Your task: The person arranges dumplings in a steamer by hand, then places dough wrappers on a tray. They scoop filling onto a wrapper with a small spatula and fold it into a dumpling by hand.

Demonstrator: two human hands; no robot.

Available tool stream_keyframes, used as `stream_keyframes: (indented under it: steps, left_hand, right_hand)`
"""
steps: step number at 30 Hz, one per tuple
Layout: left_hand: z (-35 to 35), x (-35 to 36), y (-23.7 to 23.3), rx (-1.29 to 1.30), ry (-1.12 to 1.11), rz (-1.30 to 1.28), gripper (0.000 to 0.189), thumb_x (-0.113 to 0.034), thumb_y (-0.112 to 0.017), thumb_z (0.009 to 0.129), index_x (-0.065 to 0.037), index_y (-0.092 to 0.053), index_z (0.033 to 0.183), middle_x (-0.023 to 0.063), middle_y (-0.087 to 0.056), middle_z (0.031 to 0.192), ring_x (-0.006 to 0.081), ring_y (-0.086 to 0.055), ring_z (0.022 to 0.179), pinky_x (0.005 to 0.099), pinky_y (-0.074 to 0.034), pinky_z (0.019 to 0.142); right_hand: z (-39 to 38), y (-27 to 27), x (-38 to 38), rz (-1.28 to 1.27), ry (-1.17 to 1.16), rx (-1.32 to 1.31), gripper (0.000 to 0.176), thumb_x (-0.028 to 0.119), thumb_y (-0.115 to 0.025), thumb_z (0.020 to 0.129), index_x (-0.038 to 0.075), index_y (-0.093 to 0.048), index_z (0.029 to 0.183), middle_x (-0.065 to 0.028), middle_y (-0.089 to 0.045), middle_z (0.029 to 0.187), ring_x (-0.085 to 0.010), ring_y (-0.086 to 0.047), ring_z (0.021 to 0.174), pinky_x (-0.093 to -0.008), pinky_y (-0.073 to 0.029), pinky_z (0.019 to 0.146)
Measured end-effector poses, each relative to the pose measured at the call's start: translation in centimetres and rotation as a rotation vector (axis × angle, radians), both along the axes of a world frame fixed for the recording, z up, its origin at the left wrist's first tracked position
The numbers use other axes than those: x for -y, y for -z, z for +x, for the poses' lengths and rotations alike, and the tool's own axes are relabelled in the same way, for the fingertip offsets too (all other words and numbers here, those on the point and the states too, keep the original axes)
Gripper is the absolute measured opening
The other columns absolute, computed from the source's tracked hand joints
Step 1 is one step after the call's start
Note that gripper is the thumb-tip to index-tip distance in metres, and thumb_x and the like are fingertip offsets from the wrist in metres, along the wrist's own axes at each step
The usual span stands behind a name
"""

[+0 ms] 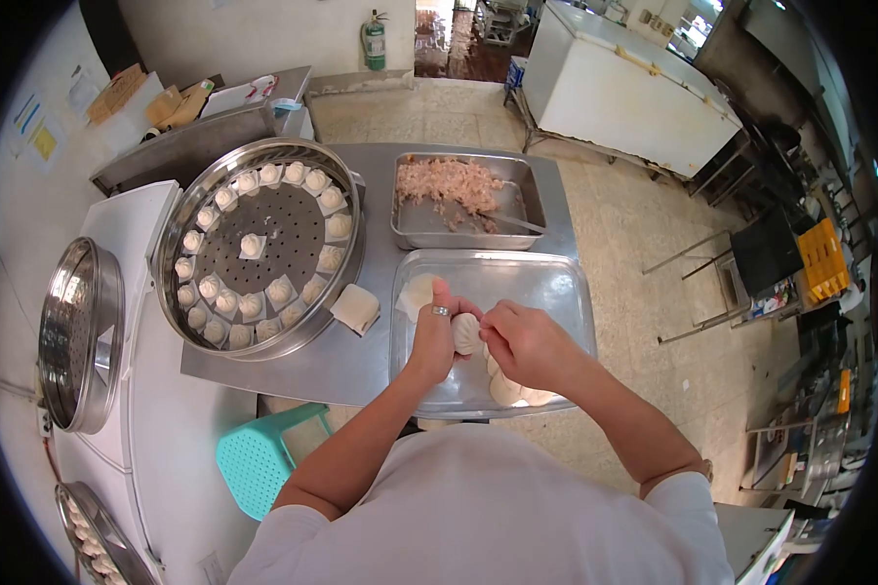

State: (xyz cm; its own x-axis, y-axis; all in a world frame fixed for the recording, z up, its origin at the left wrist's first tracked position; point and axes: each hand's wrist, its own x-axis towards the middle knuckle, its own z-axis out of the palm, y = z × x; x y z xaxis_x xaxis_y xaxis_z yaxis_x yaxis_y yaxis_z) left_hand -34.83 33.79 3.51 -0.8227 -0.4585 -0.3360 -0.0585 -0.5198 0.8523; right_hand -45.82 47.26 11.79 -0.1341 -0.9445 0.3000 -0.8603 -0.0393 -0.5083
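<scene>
A pleated dough bun (466, 334) sits in my left hand (435, 336), its fingers curled around it. My right hand (527, 341) pinches at the bun's right edge with thumb and fingers together. Both hands are over a shallow metal tray (566, 292). Round dough pieces (505, 390) lie in the tray below my right hand, partly hidden by it. A flat dough wrapper (418, 295) rests on the tray beside my left hand. Behind stands a deep pan (415, 239) of minced filling (449, 182) with a metal utensil (517, 222) in it.
Left on the steel table is a round perforated steamer tray (283, 229) with several buns on paper squares. A stack of paper squares (356, 308) lies between it and the metal tray. A turquoise stool (254, 463) stands below the table. More steamer trays (78, 331) are at far left.
</scene>
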Motion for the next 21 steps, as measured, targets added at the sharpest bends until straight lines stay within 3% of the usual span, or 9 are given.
stream_keyframes:
  steps: [3,17,21]
  left_hand:
    - [0.0,-0.6,-0.9,-0.007,-0.076,0.073,0.091,-0.089,-0.027,0.091,-0.006,-0.063,0.077,0.0034,-0.061,0.065,0.0146,-0.054,0.049,0.0284,-0.040,0.041]
    - [0.2,-0.7,-1.6,0.099,-0.004,0.256,0.091,-0.091,-0.026,0.089,-0.009,-0.061,0.073,0.0041,-0.061,0.063,0.0161,-0.057,0.048,0.0277,-0.037,0.038]
    - [0.0,-1.0,-1.0,0.104,-0.036,0.235,0.091,-0.090,-0.026,0.090,-0.008,-0.061,0.074,0.0043,-0.061,0.064,0.0162,-0.056,0.048,0.0278,-0.037,0.038]
  right_hand:
    - [0.8,-1.2,0.0,-0.049,0.000,0.073,0.009,0.001,-0.068,0.089,0.000,-0.061,0.095,-0.0151,-0.064,0.087,-0.0352,-0.065,0.071,-0.0414,-0.053,0.062]
    - [0.5,-0.9,-0.1,-0.118,-0.105,0.029,0.013,-0.006,-0.066,0.088,0.000,-0.065,0.099,-0.0137,-0.064,0.091,-0.0318,-0.066,0.073,-0.0378,-0.055,0.063]
    - [0.6,-0.3,-0.3,-0.065,-0.039,0.196,0.013,-0.005,-0.069,0.085,0.000,-0.066,0.096,-0.0127,-0.065,0.090,-0.0282,-0.069,0.072,-0.0348,-0.057,0.064]
